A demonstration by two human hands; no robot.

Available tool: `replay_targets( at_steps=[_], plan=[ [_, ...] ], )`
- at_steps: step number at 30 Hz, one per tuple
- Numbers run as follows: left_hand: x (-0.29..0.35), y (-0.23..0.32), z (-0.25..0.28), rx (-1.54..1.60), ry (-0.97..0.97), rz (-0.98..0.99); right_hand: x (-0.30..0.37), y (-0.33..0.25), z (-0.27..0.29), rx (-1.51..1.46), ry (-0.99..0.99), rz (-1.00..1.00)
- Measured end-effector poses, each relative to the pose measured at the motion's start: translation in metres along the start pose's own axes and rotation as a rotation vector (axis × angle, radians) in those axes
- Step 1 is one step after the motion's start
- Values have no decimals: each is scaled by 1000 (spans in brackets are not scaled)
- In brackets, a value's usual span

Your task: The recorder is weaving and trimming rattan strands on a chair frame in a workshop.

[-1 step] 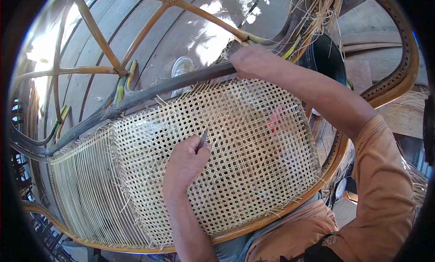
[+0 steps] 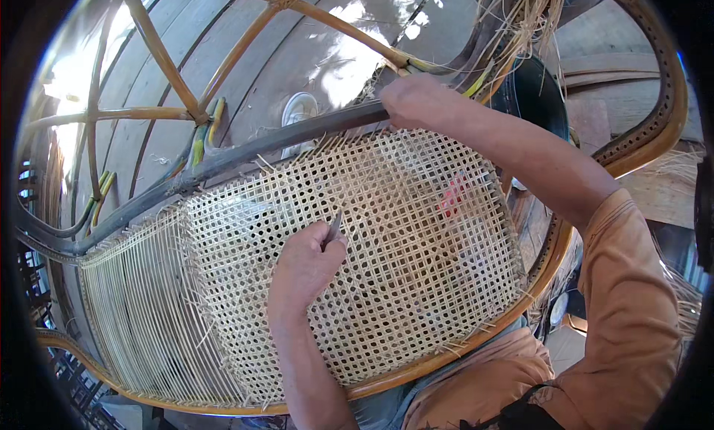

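A woven cane panel with open holes is stretched across a curved rattan chair frame over my lap. My left hand rests on the middle of the panel, its thumb and fingers closed around a small pointed metal blade whose tip points away from me. My right hand is closed at the dark far rail, just beyond the weave's far edge. Its fingertips are hidden, so what they grip does not show. Short loose cane ends stick up along that edge.
Left of the weave, parallel cane strands run without crosspieces. Rattan poles rise at the far left. Loose fibre strips hang at the far right above a dark bucket. A white cup-like container stands on the plank floor.
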State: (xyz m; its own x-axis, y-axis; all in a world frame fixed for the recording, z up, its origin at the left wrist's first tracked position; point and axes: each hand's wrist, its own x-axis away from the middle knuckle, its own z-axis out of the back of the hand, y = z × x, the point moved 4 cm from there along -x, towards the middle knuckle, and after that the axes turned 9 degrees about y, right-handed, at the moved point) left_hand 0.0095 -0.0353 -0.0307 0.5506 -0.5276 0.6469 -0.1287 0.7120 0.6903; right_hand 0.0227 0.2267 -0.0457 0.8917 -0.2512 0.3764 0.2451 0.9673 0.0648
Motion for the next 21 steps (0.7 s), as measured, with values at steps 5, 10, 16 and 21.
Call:
replay_targets(
  at_steps=[5, 10, 16, 21],
  plan=[
    [0, -3, 0, 27, -36, 10, -2, 11, -6, -127, -140, -59],
    [1, 0, 2, 5, -18, -26, 2, 11, -11, -107, -65, -91],
    [0, 3, -3, -11, -3, -83, 26, 2, -17, -4, 120, -130],
    [-2, 3, -8, -95, 62, -102, 38, 1, -25, -61, 130, -195]
  ],
)
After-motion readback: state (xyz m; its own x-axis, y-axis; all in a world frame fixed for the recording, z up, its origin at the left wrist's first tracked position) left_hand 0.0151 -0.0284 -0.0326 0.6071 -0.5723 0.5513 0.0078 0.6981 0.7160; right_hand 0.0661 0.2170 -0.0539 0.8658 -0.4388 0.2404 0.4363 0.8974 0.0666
